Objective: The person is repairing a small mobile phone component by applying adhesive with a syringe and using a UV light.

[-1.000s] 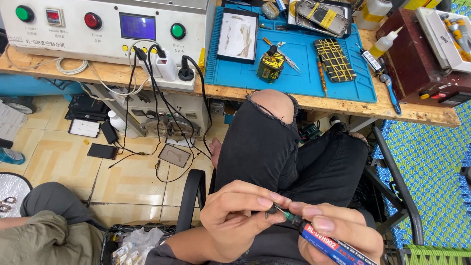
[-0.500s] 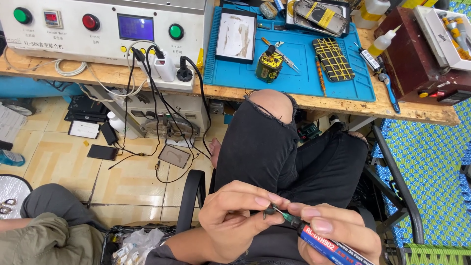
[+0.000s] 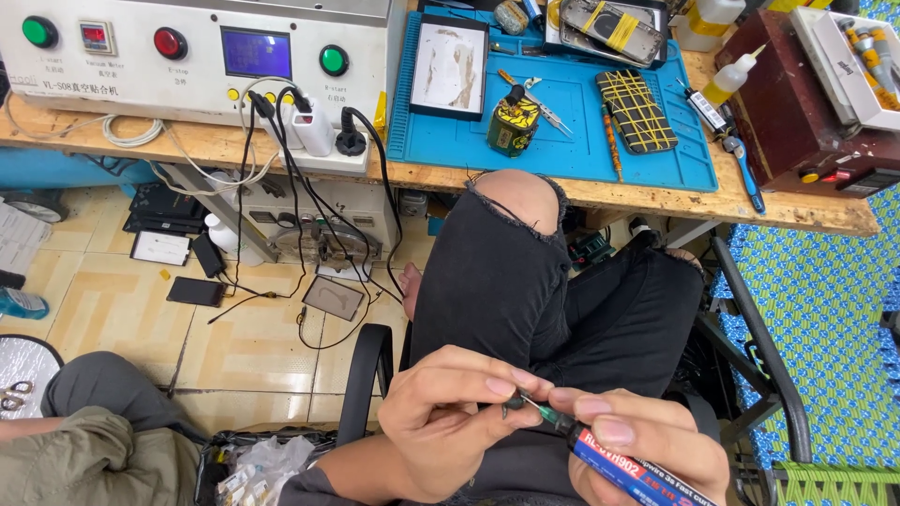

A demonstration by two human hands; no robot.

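Right hand [image 3: 647, 450] grips a slim blue glue tube [image 3: 630, 470]; left hand [image 3: 459, 412] pinches its small dark cap [image 3: 515, 404].

The glue tube [image 3: 630, 471] runs off the bottom edge, its lower end unseen. The right hand [image 3: 647, 450] is cut there too. The small dark cap between the left hand's [image 3: 450, 422] fingertips is mostly hidden.

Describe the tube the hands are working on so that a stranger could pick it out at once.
Below the wooden bench, the left hand pinches the tip of a blue tube gripped by the right hand. Nothing else here is blue with a red band and a thin green nozzle.
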